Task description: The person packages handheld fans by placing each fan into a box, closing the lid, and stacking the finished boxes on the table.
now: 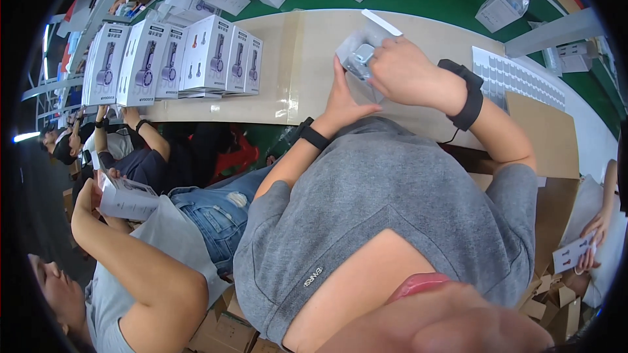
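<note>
Head view: an open white box (350,46) is flanked above the table (317,46), left side touched by the wide-spread left hand (345,100), opening overlapped by the curled right hand (403,72), grip unclear.

Free tabletop (314,65) between cartons (204,59) and box (354,42)

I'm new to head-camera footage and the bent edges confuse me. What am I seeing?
There's no machine: a person works bare-handed. The single picture comes from a fisheye camera on their head, looking down, which bends straight edges. The left hand, thumb spread, is beside what looks like an open white box with clear plastic. The right hand curls over it; its exact grip is hidden. On the beige table, printed white boxes stand at left, a patterned sheet at right.
</note>
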Action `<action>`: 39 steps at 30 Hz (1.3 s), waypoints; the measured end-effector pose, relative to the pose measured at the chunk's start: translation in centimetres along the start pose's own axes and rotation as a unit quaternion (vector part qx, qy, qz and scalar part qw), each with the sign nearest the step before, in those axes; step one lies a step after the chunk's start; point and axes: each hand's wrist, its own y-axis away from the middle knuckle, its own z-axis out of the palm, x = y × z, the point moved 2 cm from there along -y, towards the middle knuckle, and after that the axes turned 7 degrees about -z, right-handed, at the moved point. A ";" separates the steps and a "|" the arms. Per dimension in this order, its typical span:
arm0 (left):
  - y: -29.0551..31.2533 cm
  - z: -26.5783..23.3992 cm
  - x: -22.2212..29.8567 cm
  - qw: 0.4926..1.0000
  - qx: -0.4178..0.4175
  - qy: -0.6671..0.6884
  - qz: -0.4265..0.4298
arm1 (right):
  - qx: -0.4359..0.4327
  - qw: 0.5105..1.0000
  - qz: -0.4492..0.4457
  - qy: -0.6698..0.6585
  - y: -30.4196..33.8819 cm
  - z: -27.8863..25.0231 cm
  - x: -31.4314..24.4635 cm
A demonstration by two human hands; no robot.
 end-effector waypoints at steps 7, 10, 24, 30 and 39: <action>-1.1 1.8 2.2 0.969 0.000 -0.244 0.036 | -0.232 0.958 0.169 0.023 1.3 0.8 2.4; -1.5 1.2 2.2 0.969 -0.008 -0.241 0.062 | 0.022 0.979 0.187 -0.080 2.6 0.1 3.1; -3.9 0.5 6.5 0.963 0.021 -0.226 0.144 | 0.207 0.885 0.222 -0.354 -0.5 -0.3 -0.4; -4.5 -0.3 3.2 0.990 0.059 0.092 -0.084 | 0.168 0.968 0.083 -0.168 -1.8 -1.6 -0.4; -2.1 -4.9 0.7 0.916 0.073 0.375 -0.121 | 0.210 0.955 0.110 -0.179 1.5 -0.2 0.4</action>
